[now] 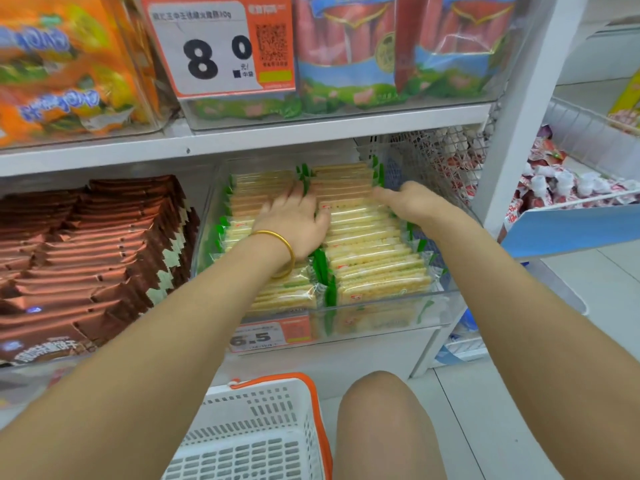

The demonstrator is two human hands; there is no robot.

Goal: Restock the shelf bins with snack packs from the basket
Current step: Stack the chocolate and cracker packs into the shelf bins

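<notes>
While white basket (pixel 258 422) sits below shelf (pixel 311 132), left hand (pixel 294 221), right hand (pixel 414 202) rest flat on cracker packs (pixel 374 268).

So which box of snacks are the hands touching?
The clear bin of pale yellow crackers with green ends, just right of the brown packs. The left hand and right hand both rest on its crackers; the brown packs are untouched.

I see a big price card (pixel 218 46) marked 8.0 up top. Left of it lie orange bags (pixel 69 64); right of it stand red sausage packs (pixel 398 46). Below it to the left are stacked brown packs (pixel 86 254), and far to its lower right a wire rack (pixel 588 131) holds red-and-white sweets (pixel 554 188).
</notes>
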